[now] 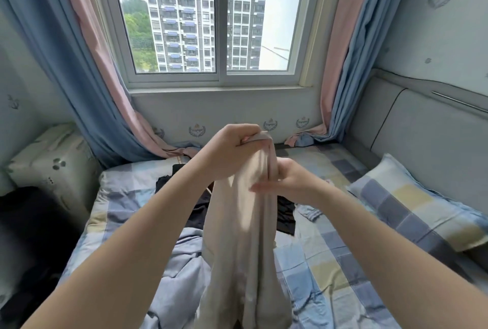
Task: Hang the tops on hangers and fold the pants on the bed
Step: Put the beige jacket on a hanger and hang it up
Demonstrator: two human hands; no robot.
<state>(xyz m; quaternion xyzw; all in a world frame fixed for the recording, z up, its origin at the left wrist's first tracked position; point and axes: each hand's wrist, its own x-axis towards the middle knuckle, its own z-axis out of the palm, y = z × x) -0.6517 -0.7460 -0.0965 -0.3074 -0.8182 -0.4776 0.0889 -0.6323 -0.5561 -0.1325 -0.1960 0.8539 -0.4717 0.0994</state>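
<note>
Left of centre, the left hand point(232, 146) is gripping the bunched top of a beige garment point(237, 249), which is hanging mid-frame and running off the bottom edge. It is hiding much of the black clothes point(285, 215) lying on the bed point(330, 262). Just right, the right hand point(290, 183) is laying blurred, straight fingers across the cloth; its thumb is hidden, so I cannot tell whether it is pinching.

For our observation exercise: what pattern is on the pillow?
The pillow is checked blue, grey and yellow; head view.
</note>
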